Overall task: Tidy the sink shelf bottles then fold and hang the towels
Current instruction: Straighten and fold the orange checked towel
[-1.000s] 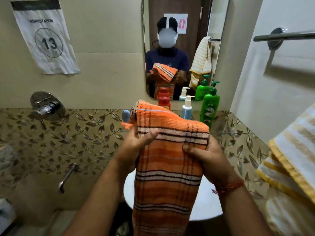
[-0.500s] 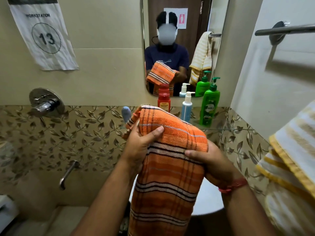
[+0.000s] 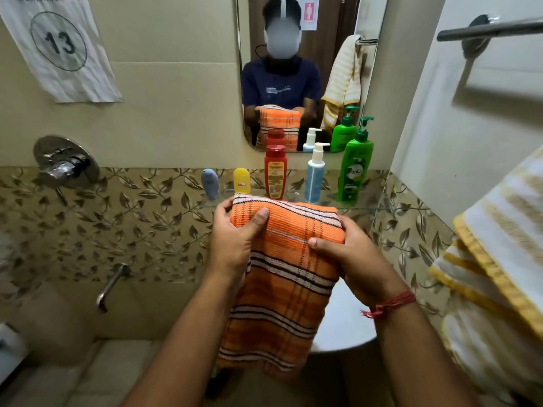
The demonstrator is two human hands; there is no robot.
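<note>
An orange striped towel (image 3: 282, 277) hangs folded over in front of me above the sink. My left hand (image 3: 232, 245) grips its upper left corner, thumb across the top fold. My right hand (image 3: 349, 259) holds its right edge. Behind the towel, on the glass shelf (image 3: 379, 207), stand in a row a small blue bottle (image 3: 210, 183), a small yellow bottle (image 3: 242, 181), a red bottle (image 3: 275, 171), a white-and-blue pump bottle (image 3: 315, 174) and a tall green pump bottle (image 3: 355, 168). A yellow-and-white striped towel (image 3: 505, 259) hangs at the right.
A metal towel rail (image 3: 493, 29) is fixed high on the right wall. The mirror (image 3: 370, 83) sits above the shelf. The white basin (image 3: 343, 324) lies below the towel. A wall tap valve (image 3: 64, 163) and spout (image 3: 113, 283) are at the left.
Both hands have lowered the orange towel and flattened its top fold. The bottles behind it now show fully. The view has tilted downward.
</note>
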